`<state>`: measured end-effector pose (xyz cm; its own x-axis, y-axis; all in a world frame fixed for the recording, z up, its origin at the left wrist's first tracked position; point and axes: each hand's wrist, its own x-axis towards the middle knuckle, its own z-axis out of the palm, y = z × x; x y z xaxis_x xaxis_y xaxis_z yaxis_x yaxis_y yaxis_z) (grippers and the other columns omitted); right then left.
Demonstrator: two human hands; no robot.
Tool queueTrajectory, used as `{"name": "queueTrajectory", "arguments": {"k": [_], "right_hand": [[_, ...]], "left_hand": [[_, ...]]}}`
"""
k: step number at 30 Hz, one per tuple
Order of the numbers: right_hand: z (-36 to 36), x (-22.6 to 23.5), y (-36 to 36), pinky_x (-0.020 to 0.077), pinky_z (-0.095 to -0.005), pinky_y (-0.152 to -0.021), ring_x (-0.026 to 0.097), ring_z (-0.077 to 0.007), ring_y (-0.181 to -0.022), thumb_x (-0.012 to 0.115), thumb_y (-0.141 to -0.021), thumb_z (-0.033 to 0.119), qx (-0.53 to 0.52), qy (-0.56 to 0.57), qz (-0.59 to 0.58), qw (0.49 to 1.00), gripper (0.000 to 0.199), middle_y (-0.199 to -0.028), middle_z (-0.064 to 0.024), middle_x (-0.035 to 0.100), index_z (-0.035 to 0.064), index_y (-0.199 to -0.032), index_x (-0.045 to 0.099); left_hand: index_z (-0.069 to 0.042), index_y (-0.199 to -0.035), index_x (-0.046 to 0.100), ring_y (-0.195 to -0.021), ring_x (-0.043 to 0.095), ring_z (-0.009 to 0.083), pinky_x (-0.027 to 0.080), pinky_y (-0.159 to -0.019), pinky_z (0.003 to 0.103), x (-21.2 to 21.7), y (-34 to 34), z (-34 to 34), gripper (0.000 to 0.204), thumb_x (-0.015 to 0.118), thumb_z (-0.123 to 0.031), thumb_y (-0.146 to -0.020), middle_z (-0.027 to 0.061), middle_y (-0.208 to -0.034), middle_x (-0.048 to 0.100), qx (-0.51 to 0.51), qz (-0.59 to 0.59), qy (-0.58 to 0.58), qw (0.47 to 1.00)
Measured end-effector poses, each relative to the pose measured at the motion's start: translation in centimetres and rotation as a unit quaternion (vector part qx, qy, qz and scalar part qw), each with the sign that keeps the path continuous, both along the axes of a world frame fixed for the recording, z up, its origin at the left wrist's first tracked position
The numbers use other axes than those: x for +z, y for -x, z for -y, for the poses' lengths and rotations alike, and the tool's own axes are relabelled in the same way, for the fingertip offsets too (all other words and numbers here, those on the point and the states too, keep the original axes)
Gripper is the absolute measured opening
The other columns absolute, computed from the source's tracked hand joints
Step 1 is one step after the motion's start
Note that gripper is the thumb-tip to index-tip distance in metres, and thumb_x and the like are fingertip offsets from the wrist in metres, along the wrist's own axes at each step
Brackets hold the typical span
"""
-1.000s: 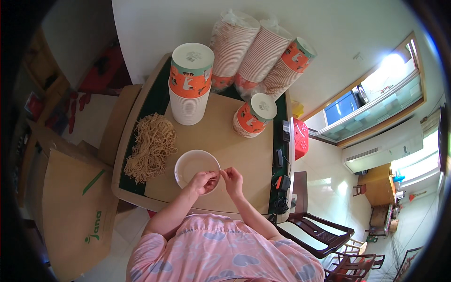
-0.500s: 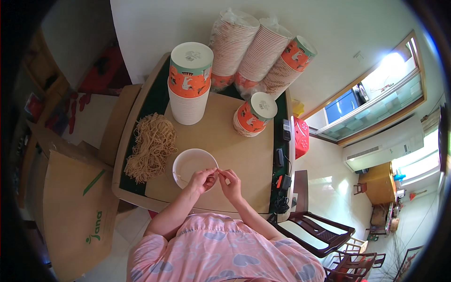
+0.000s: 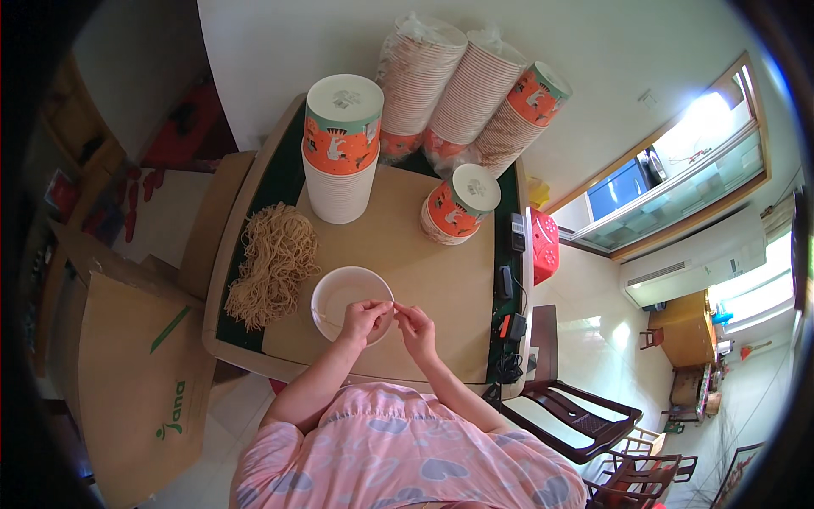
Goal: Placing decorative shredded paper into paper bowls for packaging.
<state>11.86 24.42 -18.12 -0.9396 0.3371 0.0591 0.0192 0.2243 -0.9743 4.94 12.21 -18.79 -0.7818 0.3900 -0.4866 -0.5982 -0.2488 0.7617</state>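
A white paper bucket stands mouth up near the table's front edge. My left hand is over its right side, fingers pinched together. A thin pale string shows inside the bucket and seems to run to that hand. My right hand is just right of the rim, its thumb and fingertips closed and meeting the left fingertips. What lies between the fingertips is too small to make out. Left of the bucket is a tangled heap of beige string.
A tall stack of orange-and-green paper buckets stands upside down behind the bucket, with a short stack to its right. Plastic-wrapped stacks line the back. Chargers and cables lie along the right edge. A cardboard box stands at left.
My fingers have shifted slightly, the right fingertips drawing closer together near the rim. The bucket, string heap and stacks stay in place.
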Motion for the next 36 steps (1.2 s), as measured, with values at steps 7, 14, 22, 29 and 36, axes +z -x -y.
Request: {"name": "queueTrajectory", "arguments": {"k": [7,14,22,29,36], "right_hand": [[0.4,0.9,0.0,0.0428,-0.0188,-0.061,0.052,-0.0068,-0.067,0.051,-0.087,0.007,-0.015,0.203,0.081,0.976,0.026,-0.078,-0.0016,0.061,0.0019,-0.111,0.060],[0.5,1.0,0.2,0.0430,-0.0188,-0.062,0.052,-0.0069,-0.067,0.051,-0.087,0.007,-0.006,0.215,0.105,0.971,0.026,-0.077,-0.0004,0.060,0.0017,-0.111,0.060],[-1.1,0.1,1.3,0.0438,-0.0193,-0.061,0.053,-0.0059,-0.068,0.057,-0.086,0.012,0.049,0.077,0.105,0.990,0.016,-0.076,0.0006,0.061,0.0021,-0.097,0.062],[-1.0,0.1,1.3,0.0448,-0.0200,-0.062,0.054,-0.0059,-0.068,0.059,-0.086,0.013,0.058,0.095,0.095,0.989,0.015,-0.076,-0.0006,0.061,0.0009,-0.095,0.062],[-1.1,0.6,1.3,0.0447,-0.0207,-0.062,0.054,-0.0067,-0.068,0.058,-0.086,0.012,0.061,0.094,0.106,0.988,0.014,-0.076,-0.0009,0.062,0.0013,-0.094,0.062]], "left_hand": [[-0.003,-0.079,0.069,-0.049,0.044,0.0026,0.033,-0.043,0.018,-0.2,-0.2,-0.2,0.010,0.067,-0.012,-0.078,-0.0034,-0.062,0.058,-0.003,-0.090,0.084,0.992],[-0.003,-0.083,0.067,-0.048,0.044,0.0035,0.033,-0.043,0.018,-0.7,-0.1,-0.1,0.008,0.063,-0.009,-0.080,-0.0028,-0.062,0.057,0.002,-0.111,0.084,0.990],[-0.002,-0.083,0.065,-0.051,0.047,0.0039,0.035,-0.045,0.018,-0.3,-0.1,0.3,0.007,0.063,-0.008,-0.079,-0.0020,-0.065,0.058,-0.044,-0.130,0.069,0.988],[-0.002,-0.083,0.065,-0.053,0.047,0.0036,0.035,-0.046,0.017,-0.3,0.1,0.5,0.006,0.063,-0.006,-0.079,-0.0015,-0.067,0.058,-0.045,-0.150,0.071,0.985],[0.001,-0.079,0.065,-0.062,0.056,0.0064,0.045,-0.057,0.019,-0.6,0.0,0.5,0.006,0.063,-0.005,-0.077,0.0019,-0.070,0.063,-0.050,-0.193,0.091,0.976]]}}
